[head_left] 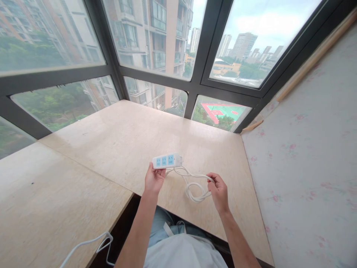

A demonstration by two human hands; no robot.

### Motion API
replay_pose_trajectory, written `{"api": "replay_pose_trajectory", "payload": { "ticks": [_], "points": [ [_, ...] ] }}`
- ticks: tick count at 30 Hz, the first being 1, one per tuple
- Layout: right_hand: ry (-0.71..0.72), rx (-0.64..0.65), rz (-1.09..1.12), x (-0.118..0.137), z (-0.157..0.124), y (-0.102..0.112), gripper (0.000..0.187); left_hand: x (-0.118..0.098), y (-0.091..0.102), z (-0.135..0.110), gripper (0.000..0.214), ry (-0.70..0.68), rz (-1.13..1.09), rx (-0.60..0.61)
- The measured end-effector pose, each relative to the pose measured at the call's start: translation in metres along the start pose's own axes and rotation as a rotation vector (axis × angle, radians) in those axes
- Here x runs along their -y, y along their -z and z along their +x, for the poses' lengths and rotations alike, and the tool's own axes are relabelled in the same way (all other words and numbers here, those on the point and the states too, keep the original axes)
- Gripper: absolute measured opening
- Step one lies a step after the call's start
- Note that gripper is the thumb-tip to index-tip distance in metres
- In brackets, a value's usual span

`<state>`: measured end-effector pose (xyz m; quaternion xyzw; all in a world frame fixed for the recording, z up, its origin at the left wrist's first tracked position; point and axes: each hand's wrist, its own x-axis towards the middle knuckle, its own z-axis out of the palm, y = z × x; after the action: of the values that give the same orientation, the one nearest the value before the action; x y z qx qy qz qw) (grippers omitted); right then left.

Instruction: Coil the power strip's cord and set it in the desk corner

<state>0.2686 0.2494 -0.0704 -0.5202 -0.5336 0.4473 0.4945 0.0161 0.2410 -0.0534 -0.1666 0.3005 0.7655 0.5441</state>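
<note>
Head view: left fingers (160, 172) clamp the power strip (165, 160), likely light and stiff, best held by its casing (177, 160); right fingers (216, 179) pinch its probably limp cord (197, 201).

Pale worktop (69, 193), crossed by a seam (78, 163) at left; meets dark window frames (110, 56) along its far edges. At lower left, a white cable (81, 243), running past the worktop's edge. Beyond the glass, apartment blocks (141, 33), green trees (60, 98), distant towers (243, 45) under a cloudy sky (276, 28), and a green-and-red sports court (223, 111). At right, a flower-patterned wall (301, 167), edged with a wooden strip (315, 61) toward the window.
</note>
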Motion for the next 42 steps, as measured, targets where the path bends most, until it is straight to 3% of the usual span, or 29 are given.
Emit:
{"api": "replay_pose_trajectory", "payload": {
  "ticks": [6,11,18,24,29,36,39,42],
  "points": [
    [0.122,-0.091,0.306,-0.008,0.01,0.013,0.011,-0.008,-0.009,0.024,0.033,0.201,-0.069,-0.022],
    [0.19,-0.032,0.609,0.005,0.023,0.023,0.014,-0.004,-0.008,0.04,0.038,0.259,-0.114,-0.062],
    [0.061,-0.068,1.117,0.008,0.047,0.029,0.019,0.008,-0.013,0.056,0.041,0.305,-0.057,-0.142],
    [-0.043,-0.129,1.281,-0.003,0.063,0.031,0.031,0.013,-0.008,0.063,0.037,0.282,-0.028,-0.178],
    [-0.076,-0.155,1.292,-0.012,0.065,0.029,0.032,0.011,-0.007,0.062,0.035,0.28,-0.031,-0.17],
    [-0.103,-0.176,1.206,-0.016,0.066,0.026,0.03,0.003,-0.007,0.033,0.038,0.313,0.021,-0.071],
    [-0.086,-0.166,1.119,-0.02,0.066,0.026,0.027,0.0,-0.004,0.003,0.034,0.297,0.172,0.026],
    [-0.09,-0.161,1.115,-0.024,0.065,0.026,0.028,-0.005,0.005,-0.04,0.024,0.182,0.431,0.166]
  ]
}}
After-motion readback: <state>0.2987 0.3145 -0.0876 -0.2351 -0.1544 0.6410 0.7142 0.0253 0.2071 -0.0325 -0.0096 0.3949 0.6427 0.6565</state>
